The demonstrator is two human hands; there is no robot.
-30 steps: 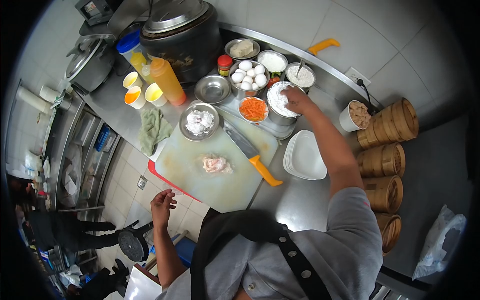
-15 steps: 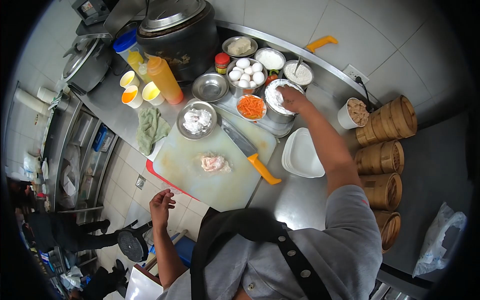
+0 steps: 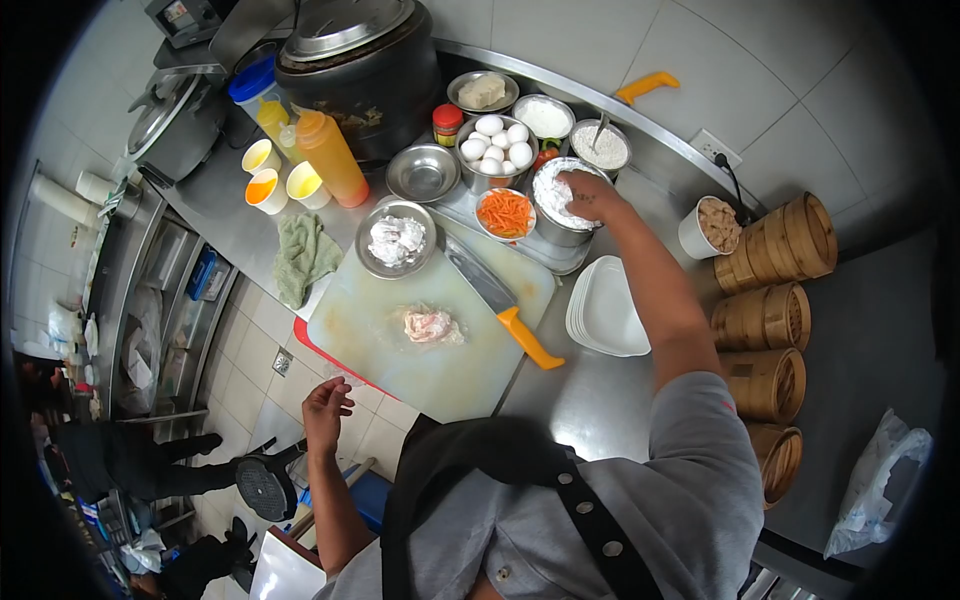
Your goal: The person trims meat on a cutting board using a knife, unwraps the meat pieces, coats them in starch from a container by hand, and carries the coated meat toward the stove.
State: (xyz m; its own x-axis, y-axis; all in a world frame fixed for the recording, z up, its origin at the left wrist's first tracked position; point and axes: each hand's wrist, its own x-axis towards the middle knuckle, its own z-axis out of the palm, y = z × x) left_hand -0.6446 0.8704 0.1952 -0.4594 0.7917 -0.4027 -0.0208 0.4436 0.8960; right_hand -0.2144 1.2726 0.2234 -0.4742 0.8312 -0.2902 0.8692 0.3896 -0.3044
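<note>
My right hand (image 3: 589,196) reaches into a metal container of white powder (image 3: 553,192); its fingertips are hidden there, so I cannot see their grip. My left hand (image 3: 326,412) hovers off the near left edge of the cutting board (image 3: 385,355), fingers loosely bent and slightly apart, with nothing visible in them. A pale pink raw piece of meat (image 3: 428,325) lies on clear film on the board. Beyond it is a metal bowl (image 3: 366,262) holding a white-coated lump (image 3: 397,240). A knife with an orange handle (image 3: 530,338) rests across the board's right side.
Eggs (image 3: 494,150), shredded carrot (image 3: 505,214) and other bowls stand behind the board. White trays (image 3: 607,310) and bamboo steamers (image 3: 765,318) are at right. Sauce bottles (image 3: 333,160), cups and a green cloth (image 3: 305,258) sit at left. Another person's legs (image 3: 165,462) show at lower left.
My right hand stays at the white powder container, its fingers shifted slightly. The left hand has barely moved, and the view has drifted a little.
</note>
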